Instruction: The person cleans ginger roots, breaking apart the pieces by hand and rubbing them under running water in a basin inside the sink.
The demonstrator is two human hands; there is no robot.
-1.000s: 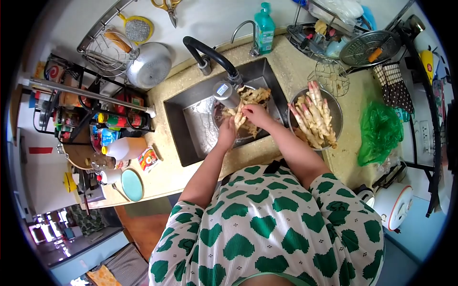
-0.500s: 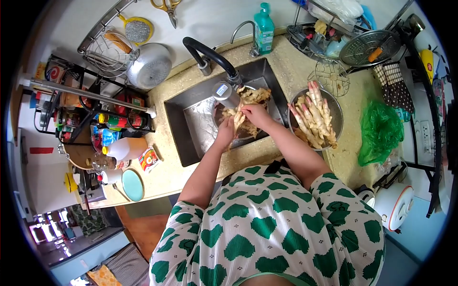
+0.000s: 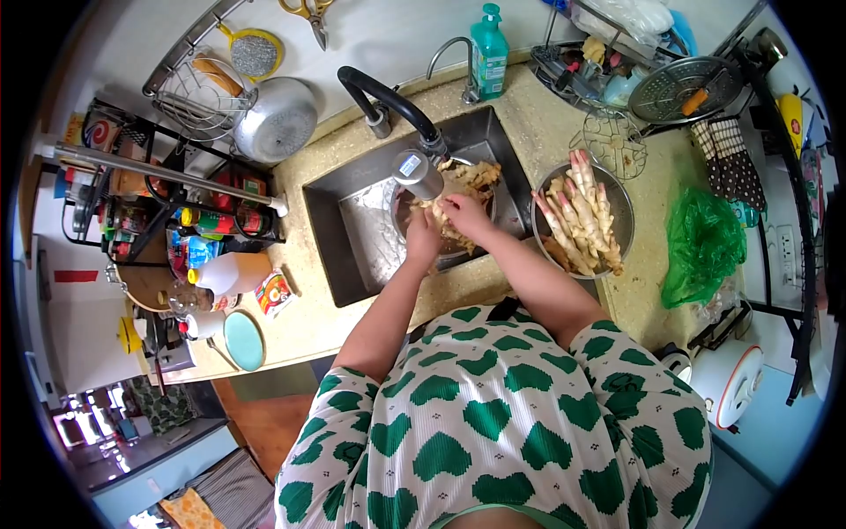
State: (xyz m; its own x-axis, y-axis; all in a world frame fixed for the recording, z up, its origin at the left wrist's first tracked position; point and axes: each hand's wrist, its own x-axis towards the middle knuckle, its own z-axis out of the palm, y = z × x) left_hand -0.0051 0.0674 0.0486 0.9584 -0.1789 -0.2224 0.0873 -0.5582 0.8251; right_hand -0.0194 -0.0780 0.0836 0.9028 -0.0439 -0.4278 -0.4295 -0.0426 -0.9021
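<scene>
My left hand [image 3: 424, 238] and my right hand [image 3: 466, 217] are close together over a metal bowl in the sink [image 3: 345, 256]. Both are closed around a pale piece of ginger [image 3: 437, 212], mostly covered by my fingers. More knobbly ginger [image 3: 480, 176] fills the bowl beneath and beyond my hands. A grey cylinder with a small display [image 3: 418, 175], at the end of the black faucet [image 3: 388, 99], hangs just above the bowl. Right of the sink, a second metal bowl [image 3: 631, 220] holds several long ginger pieces with pink tips [image 3: 577, 212].
A green plastic bag [image 3: 702, 247] lies on the right counter near a round wire rack [image 3: 614, 145]. Behind the sink stands a teal pump bottle [image 3: 488, 55]. On the left are a jug [image 3: 231, 275], a pale green oval lid [image 3: 244, 341] and a crowded shelf rack.
Both hands have shifted slightly and sit lower over the bowl. The ginger between them shows less than before. The bowl of pink-tipped ginger has stayed in place.
</scene>
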